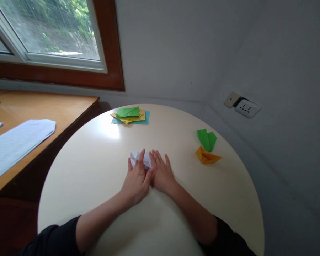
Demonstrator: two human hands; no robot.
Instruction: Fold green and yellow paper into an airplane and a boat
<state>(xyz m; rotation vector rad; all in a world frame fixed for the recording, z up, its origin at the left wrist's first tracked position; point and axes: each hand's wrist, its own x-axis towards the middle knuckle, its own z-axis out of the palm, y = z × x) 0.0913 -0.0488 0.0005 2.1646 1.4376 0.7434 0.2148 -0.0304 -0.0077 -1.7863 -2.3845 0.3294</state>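
A small piece of folded white paper lies on the round white table, with creases across its surface. My left hand rests over its near and left side, fingers stretched out and pressing on it. My right hand lies flat at the paper's right end, fingers extended and slightly spread. The two hands touch or nearly touch at the left thumb. Parts of the paper are hidden under my fingers.
A green folded paper heart and an orange paper boat sit at the table's right. Coloured paper sheets are stacked at the far edge. To the left, a wooden desk bears white papers. A wall socket is at right.
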